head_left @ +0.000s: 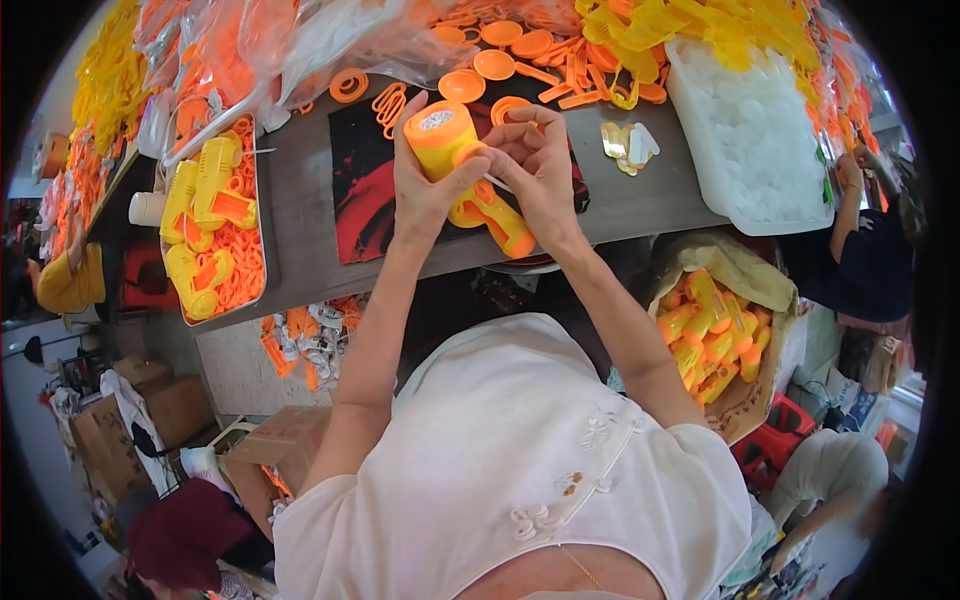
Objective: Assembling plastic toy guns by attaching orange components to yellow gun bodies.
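Observation:
Above the table's near edge I hold a yellow toy flashlight (436, 158) with an orange rim, a silvery reflector in its face and an orange-tipped handle slanting down to the right. My left hand (415, 200) wraps round its head from the left. My right hand (538, 185) grips its right side, thumb pressed by an orange part there; the fingers partly hide what they pinch. Beneath both hands lies a black and red mat (362, 205). Loose orange rings and caps (493, 64) lie just beyond them.
On the left, a white tray (265, 262) holds yellow bodies and orange pieces. A tub of clear discs (745, 130) stands at the right, near some gold-and-white stickers (630, 146). Below it, a sack (765, 262) contains yellow-orange toys. Other people work at both sides.

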A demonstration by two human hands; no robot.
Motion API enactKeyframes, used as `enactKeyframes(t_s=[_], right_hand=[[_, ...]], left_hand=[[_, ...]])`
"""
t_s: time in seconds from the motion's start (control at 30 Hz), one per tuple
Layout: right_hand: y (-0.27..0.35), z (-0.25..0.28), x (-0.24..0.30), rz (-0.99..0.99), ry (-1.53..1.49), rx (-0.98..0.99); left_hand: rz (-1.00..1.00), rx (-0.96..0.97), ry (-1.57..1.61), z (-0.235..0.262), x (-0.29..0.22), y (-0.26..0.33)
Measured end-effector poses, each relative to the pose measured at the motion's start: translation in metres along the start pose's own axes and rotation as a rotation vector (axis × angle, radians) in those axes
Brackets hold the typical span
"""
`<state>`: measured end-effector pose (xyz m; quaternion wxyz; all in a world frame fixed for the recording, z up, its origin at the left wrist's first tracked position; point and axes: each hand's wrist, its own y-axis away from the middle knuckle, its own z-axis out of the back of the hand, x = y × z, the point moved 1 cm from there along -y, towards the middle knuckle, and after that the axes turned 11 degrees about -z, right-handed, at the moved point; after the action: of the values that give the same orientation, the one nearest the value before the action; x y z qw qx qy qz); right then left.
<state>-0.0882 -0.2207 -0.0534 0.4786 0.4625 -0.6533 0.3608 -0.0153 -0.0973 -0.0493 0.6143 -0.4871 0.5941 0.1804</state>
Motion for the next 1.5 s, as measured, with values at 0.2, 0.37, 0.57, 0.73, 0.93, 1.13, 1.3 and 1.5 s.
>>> enactKeyframes(t_s=[0.2, 0.37, 0.57, 0.73, 0.93, 1.13, 1.3, 1.5], right_hand=[[0.003, -0.013, -0.016, -0.066, -0.206, 0.178], [0.001, -0.011, -0.014, -0.094, -0.136, 0.053], [0.004, 0.004, -0.023, -0.316, -0.254, 0.057], [-0.025, 0.028, -0.002, 0.041, 0.522, -0.292], [-0.083, -0.002, 0.006, 0.264, 0.860, 0.252], [-0.146, -0.027, -0.042, 0.497, 1.214, 0.434], [-0.151, -0.036, -0.033, 0.499, 1.285, 0.461], [-0.148, -0.019, -0.007, -0.022, 1.035, 0.585]], left_hand=[[-0.237, -0.163, -0.073, -0.012, 0.013, 0.006], [-0.234, -0.214, -0.180, -0.023, 0.012, 0.000], [-0.116, 0.303, -0.705, 0.007, -0.021, -0.014], [-0.265, 0.700, -1.293, 0.019, -0.029, -0.003], [-0.008, 0.229, -0.882, 0.074, -0.035, 0.054], [-0.134, 0.175, -0.832, 0.070, -0.021, 0.059], [-0.122, 0.152, -0.768, 0.073, -0.023, 0.061], [-0.128, 0.193, -0.640, 0.055, -0.011, 0.035]])
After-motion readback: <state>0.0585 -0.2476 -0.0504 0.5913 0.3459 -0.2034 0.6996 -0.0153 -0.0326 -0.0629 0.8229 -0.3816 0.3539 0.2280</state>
